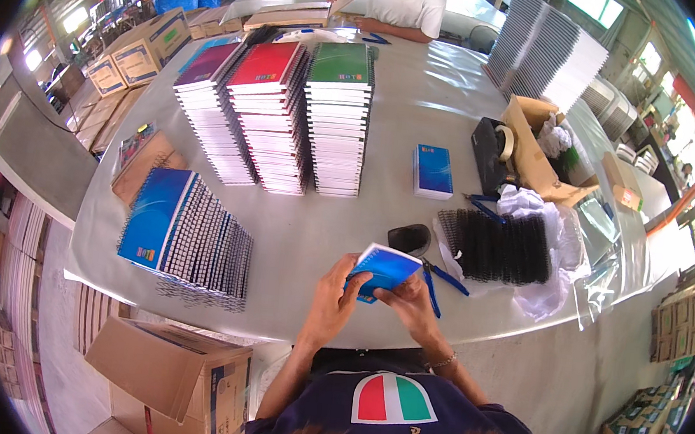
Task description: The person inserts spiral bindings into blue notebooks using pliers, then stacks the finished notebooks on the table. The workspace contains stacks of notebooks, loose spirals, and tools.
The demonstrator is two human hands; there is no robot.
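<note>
Between my two hands, close to the table's near edge, is a small blue notebook (393, 268) with white page edges, held tilted. My left hand (332, 302) grips its left side, thumb across the cover. The fingers of my right hand (415, 310) close on its lower right side. Just right of it lie blue-handled pliers (448, 280) and a dark rounded object (408, 238) whose kind I cannot make out. A pile of black binding coils (498, 247) rests on white paper farther right. Beyond my hands stands a short stack of small blue notebooks (433, 172).
Tall notebook stacks in purple (212, 106), red (266, 111) and green (336, 117) stand at the back left. Spiral-bound blue notebooks (189, 232) are stacked at left. An open cardboard box (535, 147) sits at right. Across the table is another person (405, 7).
</note>
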